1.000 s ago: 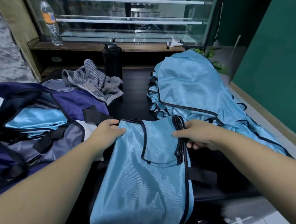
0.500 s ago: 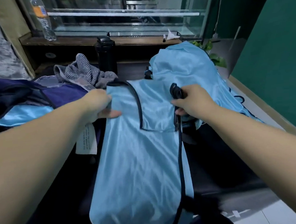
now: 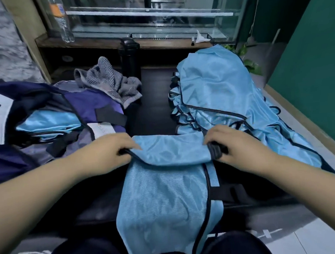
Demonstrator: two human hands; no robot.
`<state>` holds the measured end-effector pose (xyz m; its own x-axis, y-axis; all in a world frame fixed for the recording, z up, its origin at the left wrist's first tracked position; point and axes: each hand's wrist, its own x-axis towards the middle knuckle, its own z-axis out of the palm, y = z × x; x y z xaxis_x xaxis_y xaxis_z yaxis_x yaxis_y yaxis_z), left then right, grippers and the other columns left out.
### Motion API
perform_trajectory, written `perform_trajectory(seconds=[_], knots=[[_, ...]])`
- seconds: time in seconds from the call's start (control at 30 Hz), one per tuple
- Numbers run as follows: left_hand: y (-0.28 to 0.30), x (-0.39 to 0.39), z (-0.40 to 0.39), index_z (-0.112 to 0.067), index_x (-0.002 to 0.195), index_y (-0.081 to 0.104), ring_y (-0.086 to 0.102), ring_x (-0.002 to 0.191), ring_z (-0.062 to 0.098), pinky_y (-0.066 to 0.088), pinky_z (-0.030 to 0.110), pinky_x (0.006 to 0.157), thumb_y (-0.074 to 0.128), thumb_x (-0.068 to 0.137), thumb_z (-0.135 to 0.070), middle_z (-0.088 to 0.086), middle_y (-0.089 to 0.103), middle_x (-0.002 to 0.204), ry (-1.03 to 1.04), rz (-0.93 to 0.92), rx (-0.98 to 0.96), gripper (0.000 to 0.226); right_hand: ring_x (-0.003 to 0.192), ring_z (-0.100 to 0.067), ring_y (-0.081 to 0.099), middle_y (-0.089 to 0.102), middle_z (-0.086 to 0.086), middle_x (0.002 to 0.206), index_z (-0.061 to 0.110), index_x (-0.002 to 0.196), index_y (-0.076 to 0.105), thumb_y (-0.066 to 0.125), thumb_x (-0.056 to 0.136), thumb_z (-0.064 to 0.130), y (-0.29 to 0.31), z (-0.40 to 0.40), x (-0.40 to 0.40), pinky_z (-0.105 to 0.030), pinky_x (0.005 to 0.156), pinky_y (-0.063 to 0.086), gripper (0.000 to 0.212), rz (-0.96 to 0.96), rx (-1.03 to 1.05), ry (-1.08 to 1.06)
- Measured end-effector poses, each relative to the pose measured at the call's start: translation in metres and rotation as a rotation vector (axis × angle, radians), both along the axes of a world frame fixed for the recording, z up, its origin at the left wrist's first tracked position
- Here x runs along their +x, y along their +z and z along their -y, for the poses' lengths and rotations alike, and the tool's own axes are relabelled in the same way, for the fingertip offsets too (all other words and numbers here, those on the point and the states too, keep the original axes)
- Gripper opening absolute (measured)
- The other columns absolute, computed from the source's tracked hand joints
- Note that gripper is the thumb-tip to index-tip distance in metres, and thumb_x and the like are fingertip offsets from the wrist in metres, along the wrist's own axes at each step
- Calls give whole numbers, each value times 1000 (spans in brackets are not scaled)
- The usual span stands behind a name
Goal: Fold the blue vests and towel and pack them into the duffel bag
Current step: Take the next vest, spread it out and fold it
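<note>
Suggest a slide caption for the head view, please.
Both hands, left and right, fold a blue vest beside the duffel bag.

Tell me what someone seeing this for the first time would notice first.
Front and centre, both hands, left hand and right hand, pinch the top edge of a light blue vest folded toward the person. A heap of blue vests lies at right; the open duffel bag, vests inside, sits at left.

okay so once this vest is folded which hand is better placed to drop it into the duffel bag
Left, probably. The left hand grips the vest on the side nearest the open duffel bag, which lies at the person's left. The right hand sits beside the unfolded vest pile.
</note>
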<state>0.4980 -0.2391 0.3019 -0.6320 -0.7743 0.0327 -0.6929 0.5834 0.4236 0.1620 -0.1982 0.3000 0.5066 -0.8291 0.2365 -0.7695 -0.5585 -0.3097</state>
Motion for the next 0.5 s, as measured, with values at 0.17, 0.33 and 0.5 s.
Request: perform_trajectory(seconds=[0.17,0.33,0.5], knots=[[-7,5,-15,-30,103,73,48,104,10,35,19,92,43,69,-36,-7,65,98,-187,201,-185,45,95,-15,58,59,4,108,21,105,63,75,72,18,-3,-19,-1,-24,76,45,35,-241,-99,101],[-11,11,-19,-39,106,68,58,103,11,40,21,84,48,71,-37,-11,64,102,-295,302,-189,40,88,-19,59,61,2,101,21,103,65,71,66,20,-2,-24,-4,-27,73,49,38,-362,-65,173],[-10,9,-19,-49,111,64,55,103,0,35,10,89,41,71,-19,-20,57,117,-321,320,-194,54,90,-15,61,63,5,101,24,108,67,49,74,27,3,-26,-1,-28,76,53,38,-448,58,213]])
